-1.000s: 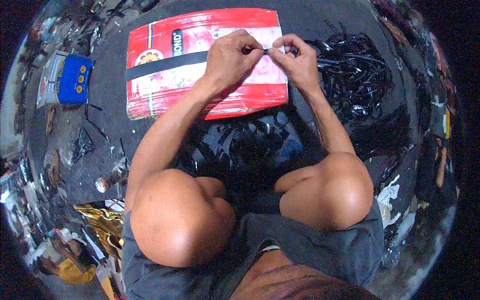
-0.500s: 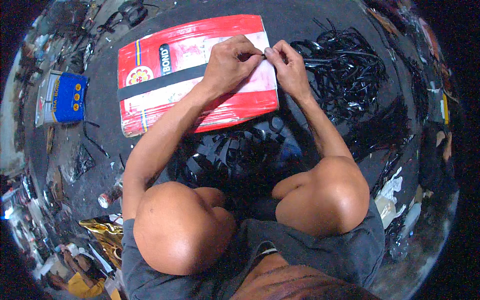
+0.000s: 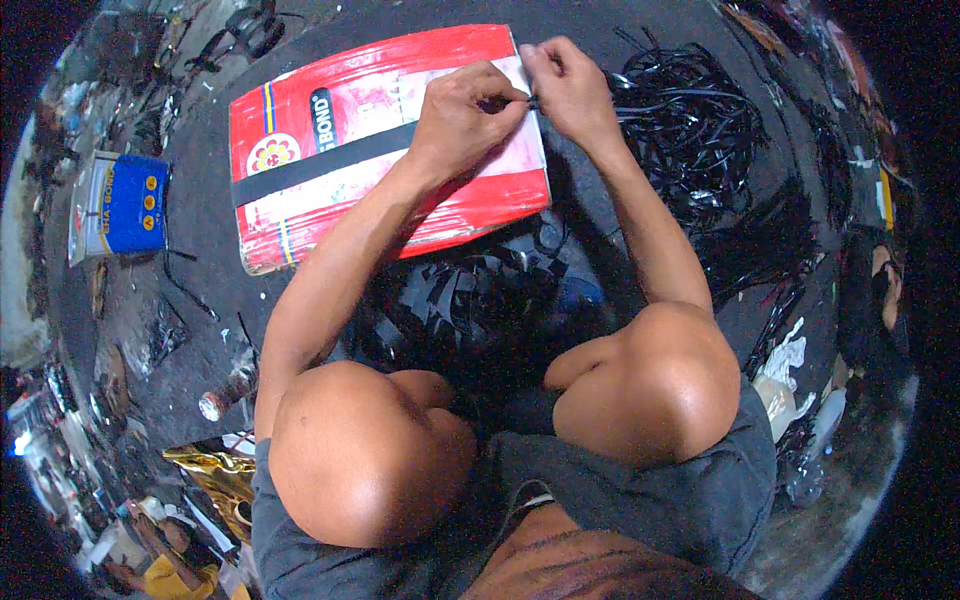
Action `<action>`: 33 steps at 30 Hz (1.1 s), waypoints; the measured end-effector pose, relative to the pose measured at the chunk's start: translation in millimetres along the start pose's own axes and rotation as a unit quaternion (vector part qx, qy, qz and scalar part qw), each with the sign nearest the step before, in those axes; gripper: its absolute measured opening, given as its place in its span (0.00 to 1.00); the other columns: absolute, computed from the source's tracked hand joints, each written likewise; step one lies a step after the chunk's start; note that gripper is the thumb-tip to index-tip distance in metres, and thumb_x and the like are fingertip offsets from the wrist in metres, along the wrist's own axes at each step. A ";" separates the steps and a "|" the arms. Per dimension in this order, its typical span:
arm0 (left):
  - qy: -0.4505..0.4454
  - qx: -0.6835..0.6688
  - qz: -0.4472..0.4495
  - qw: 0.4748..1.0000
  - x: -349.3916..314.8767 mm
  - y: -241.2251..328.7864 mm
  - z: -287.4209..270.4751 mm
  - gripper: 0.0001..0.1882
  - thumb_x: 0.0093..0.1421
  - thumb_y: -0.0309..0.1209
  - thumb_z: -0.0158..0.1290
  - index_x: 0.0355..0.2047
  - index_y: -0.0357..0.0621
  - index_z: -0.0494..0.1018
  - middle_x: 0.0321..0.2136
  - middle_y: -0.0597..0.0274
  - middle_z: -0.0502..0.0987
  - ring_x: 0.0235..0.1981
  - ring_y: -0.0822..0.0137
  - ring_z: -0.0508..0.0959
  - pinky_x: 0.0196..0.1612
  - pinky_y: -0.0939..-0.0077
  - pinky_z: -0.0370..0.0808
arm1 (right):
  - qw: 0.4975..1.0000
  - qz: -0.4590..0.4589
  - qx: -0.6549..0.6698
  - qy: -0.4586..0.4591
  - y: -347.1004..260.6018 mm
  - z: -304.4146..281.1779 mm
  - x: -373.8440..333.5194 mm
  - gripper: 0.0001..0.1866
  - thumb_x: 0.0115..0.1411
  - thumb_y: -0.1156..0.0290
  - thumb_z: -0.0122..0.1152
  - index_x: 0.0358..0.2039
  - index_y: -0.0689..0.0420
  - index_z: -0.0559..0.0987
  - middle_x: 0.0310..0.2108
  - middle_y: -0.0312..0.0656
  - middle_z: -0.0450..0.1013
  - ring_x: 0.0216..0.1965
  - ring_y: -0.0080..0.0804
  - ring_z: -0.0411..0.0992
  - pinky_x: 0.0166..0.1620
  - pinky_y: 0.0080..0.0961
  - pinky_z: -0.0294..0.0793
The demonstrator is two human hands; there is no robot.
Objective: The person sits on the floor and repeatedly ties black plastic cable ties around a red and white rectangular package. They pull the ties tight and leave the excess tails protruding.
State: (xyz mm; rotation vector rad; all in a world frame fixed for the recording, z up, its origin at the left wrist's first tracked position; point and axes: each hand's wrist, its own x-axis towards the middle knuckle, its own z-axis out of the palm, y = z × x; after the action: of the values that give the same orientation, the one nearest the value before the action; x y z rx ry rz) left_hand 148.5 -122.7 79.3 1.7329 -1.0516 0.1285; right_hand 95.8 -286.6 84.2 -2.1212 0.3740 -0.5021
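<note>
A red and white flat rectangular board (image 3: pixel 390 65), wrapped in shiny film, lies on the ground before me. Across it runs a wide black band (image 3: pixel 330 165), which passes under my left hand. My left hand (image 3: pixel 465 115) rests over the board's right part, thumb and forefinger pinched on a thin black strip (image 3: pixel 533 102) at the right edge. Just right of that edge, my right hand (image 3: pixel 575 92) is raised with fingers curled and thumb against forefinger; what it holds, if anything, is hidden. Beyond it spreads a tangled heap of glossy black strips (image 3: pixel 690 130).
More black strips and scraps (image 3: pixel 460 300) lie between the board and my knees. To the left stands a blue and white tin (image 3: pixel 135 205). A small bottle or can (image 3: pixel 225 395) lies by my left knee, near gold foil (image 3: pixel 215 475). A person in yellow (image 3: pixel 175 578) sits at lower left.
My right hand has lifted away from my left hand, up past the board's right edge. My left hand keeps its pinch. The whole view has shifted slightly.
</note>
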 end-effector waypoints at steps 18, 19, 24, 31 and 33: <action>0.001 -0.017 0.015 1.000 -1.3 -1.9 -0.4 0.05 0.54 0.26 0.62 0.26 0.36 0.81 0.25 0.59 0.79 0.26 0.69 0.80 0.32 0.74 0.76 | 0.903 0.135 -0.406 -0.028 196.8 -2.7 -48.3 0.17 0.67 0.61 0.52 0.47 0.60 0.70 0.38 0.59 0.78 0.38 0.59 0.78 0.40 0.52 0.77; -0.001 -0.028 0.002 1.000 -1.6 -2.8 -1.2 0.05 0.54 0.26 0.62 0.26 0.36 0.81 0.25 0.59 0.79 0.26 0.69 0.80 0.31 0.74 0.76 | 0.900 0.116 -0.419 -0.024 186.3 -7.4 -43.3 0.17 0.67 0.60 0.52 0.45 0.61 0.71 0.38 0.58 0.78 0.37 0.57 0.79 0.40 0.50 0.78; -0.001 -0.011 -0.015 1.000 -5.5 -4.4 -2.5 0.05 0.54 0.26 0.62 0.27 0.36 0.81 0.25 0.60 0.79 0.25 0.71 0.79 0.31 0.76 0.76 | 0.992 -0.013 0.124 -0.014 46.5 -3.1 -1.4 0.16 0.71 0.61 0.49 0.39 0.61 0.78 0.30 0.42 0.79 0.30 0.27 0.77 0.35 0.28 0.76; -0.003 -0.006 0.017 1.000 -4.8 -1.0 -2.3 0.04 0.53 0.25 0.61 0.28 0.37 0.82 0.25 0.60 0.80 0.27 0.71 0.80 0.32 0.75 0.76 | 0.998 -0.029 -0.032 0.051 124.1 39.2 -13.4 0.15 0.67 0.61 0.52 0.35 0.61 0.78 0.33 0.55 0.77 0.38 0.56 0.77 0.42 0.44 0.74; -0.007 -0.001 0.030 1.000 -1.9 -2.8 -2.9 0.04 0.54 0.25 0.61 0.29 0.37 0.82 0.26 0.59 0.80 0.27 0.70 0.80 0.32 0.75 0.76 | 0.995 0.031 -0.076 0.048 171.6 45.4 -26.5 0.16 0.67 0.61 0.52 0.35 0.62 0.78 0.34 0.55 0.78 0.40 0.57 0.76 0.43 0.45 0.73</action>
State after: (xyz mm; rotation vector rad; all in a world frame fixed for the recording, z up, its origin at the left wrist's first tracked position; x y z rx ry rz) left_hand 150.4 -119.1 77.5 1.7046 -1.1139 0.1524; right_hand 81.4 -337.6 -87.3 -2.2289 0.5474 -0.5561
